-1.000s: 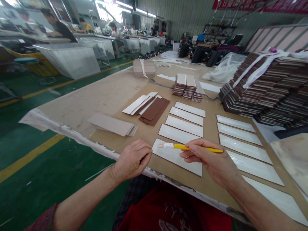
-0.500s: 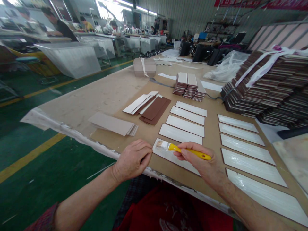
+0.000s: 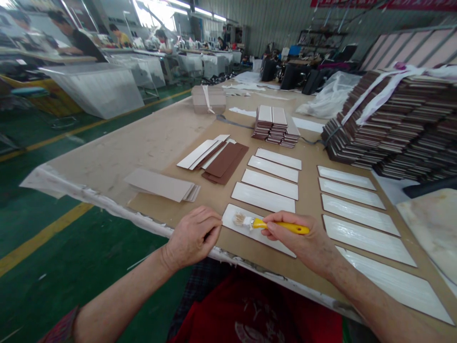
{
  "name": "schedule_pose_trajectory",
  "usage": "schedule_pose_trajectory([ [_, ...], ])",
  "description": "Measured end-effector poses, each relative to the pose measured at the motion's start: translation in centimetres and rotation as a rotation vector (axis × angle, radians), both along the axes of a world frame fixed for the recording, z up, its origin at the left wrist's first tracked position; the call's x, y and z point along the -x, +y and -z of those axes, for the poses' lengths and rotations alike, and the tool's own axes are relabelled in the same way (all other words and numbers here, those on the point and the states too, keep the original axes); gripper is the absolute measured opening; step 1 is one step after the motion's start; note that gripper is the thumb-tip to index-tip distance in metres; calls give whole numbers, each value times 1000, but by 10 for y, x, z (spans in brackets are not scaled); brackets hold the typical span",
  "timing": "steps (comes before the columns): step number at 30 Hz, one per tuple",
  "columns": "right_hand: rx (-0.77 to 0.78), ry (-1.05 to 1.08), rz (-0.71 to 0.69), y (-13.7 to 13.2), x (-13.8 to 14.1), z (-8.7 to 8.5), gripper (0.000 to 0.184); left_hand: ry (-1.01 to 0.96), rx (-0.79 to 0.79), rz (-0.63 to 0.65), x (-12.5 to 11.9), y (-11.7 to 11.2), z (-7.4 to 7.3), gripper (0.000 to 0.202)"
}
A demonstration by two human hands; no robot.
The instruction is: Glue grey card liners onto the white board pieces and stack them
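My right hand (image 3: 294,238) grips the yellow handle of a paintbrush (image 3: 260,223). The splayed bristles, coated with something white, press on the nearest white strip (image 3: 250,233) at its left part. This strip lies flat at the table's front edge and has a dark rim. At its left corner my left hand (image 3: 196,233) is closed, the fingertips pinching or pressing the corner; the exact grip is partly hidden. Beyond it, several more white strips (image 3: 269,176) form a column. To the right, a second column of glossy, wet-looking strips (image 3: 367,228) runs partly behind my right forearm.
Grey boards (image 3: 160,185) and brown and white strips (image 3: 226,164) lie left of the columns. A neat stack of strips (image 3: 273,126) stands behind them. A tall tied pile (image 3: 400,124) is at right. The table edge (image 3: 96,202) drops to a green floor; people sit at machines beyond.
The brush has shifted slightly right along the nearest strip, and its bristles are more splayed. My left hand stays at the corner. The whole view has shifted a little.
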State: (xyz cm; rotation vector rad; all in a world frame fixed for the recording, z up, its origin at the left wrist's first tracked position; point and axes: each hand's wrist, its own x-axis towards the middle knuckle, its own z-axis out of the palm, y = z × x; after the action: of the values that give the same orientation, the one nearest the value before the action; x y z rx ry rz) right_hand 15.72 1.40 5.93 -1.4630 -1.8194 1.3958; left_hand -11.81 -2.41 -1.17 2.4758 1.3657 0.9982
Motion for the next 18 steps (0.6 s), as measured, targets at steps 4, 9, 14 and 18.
schedule_pose_trajectory([
  [4,27,0,10,1,-13,-7,31,6,-13,-3,0,0,-1,16],
  [9,67,-27,53,0,-36,-11,28,27,-9,-5,0,-1,1,16],
  [14,90,-23,66,-6,-59,-17,28,47,-9,-1,0,-1,1,14],
  [18,130,-54,92,-12,-77,-19,29,49,-14,0,-1,-1,-1,15],
])
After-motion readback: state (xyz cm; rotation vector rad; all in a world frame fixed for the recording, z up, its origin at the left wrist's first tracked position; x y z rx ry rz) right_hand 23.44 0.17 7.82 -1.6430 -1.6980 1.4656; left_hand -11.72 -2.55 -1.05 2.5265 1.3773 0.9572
